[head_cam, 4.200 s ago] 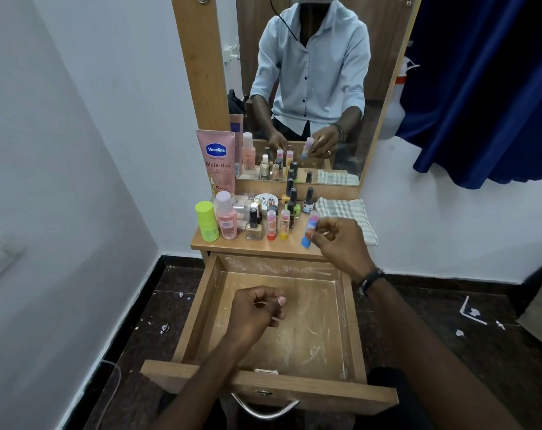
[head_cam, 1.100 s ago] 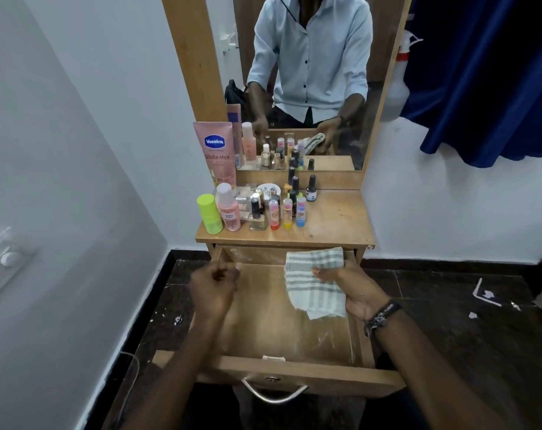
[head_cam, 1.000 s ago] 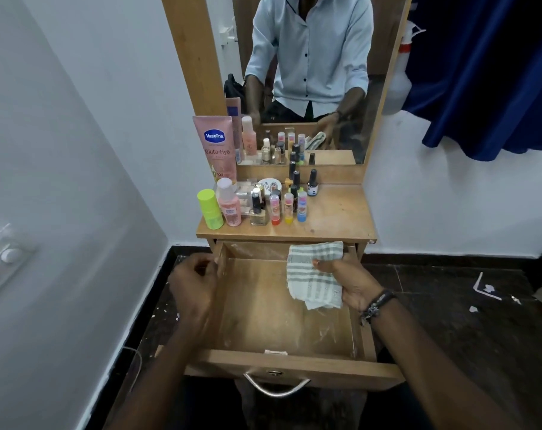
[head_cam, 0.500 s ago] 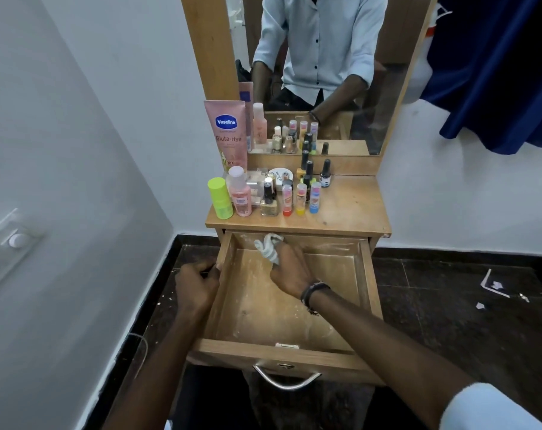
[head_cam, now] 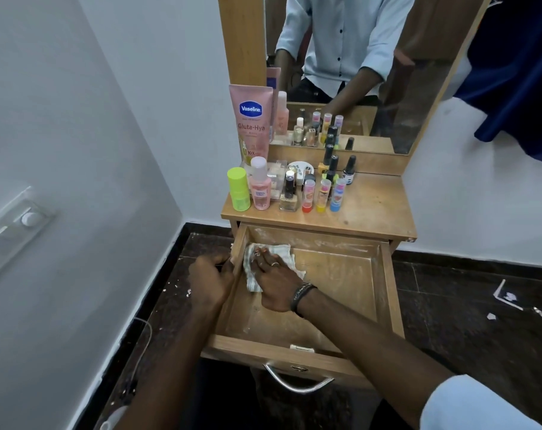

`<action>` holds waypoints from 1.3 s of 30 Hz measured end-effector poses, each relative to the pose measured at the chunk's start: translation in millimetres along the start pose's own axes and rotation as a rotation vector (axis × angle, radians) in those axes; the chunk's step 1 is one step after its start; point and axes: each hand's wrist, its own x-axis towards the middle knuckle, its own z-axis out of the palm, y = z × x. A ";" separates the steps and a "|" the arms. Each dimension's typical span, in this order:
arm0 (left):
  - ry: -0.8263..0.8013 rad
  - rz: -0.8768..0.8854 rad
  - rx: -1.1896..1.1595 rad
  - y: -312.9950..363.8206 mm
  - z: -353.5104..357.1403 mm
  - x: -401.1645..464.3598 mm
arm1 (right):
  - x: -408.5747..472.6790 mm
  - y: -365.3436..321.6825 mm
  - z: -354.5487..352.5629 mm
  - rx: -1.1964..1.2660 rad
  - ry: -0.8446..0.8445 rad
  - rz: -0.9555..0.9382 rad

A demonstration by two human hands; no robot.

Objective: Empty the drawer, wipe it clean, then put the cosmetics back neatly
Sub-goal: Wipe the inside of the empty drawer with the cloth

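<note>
I see the drawer (head_cam: 384, 274) pulled open at frame centre, its floor bare and streaked. My right hand (head_cam: 274, 280) lies flat, fingers spread, pressing the checked cloth (head_cam: 251, 274) into the drawer's upper-left corner. My left hand (head_cam: 209, 280) curls closed over the drawer's left wall. The cosmetics (head_cam: 290, 190) stand clustered on the tabletop (head_cam: 372, 206) above.

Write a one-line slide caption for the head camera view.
Right hand presses a cloth into the open drawer's back-left corner; left hand grips its side.
</note>
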 end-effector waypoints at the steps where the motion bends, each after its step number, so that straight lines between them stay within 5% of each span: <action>1: 0.000 0.001 -0.004 -0.7 0.5 0.5 | -3.5 -0.7 -0.4 0.006 -0.014 -0.038; 13: 0.014 -0.019 0.009 3.8 1.2 -1.6 | -48.0 -23.7 -1.2 0.143 -0.042 -0.274; 23: 0.000 -0.007 0.062 8.5 -4.5 -3.4 | 14.0 -9.0 -5.8 -0.041 -0.028 0.000; 39: -0.011 0.060 0.076 12.2 -4.7 -4.8 | -10.2 7.1 -21.2 0.147 0.050 0.228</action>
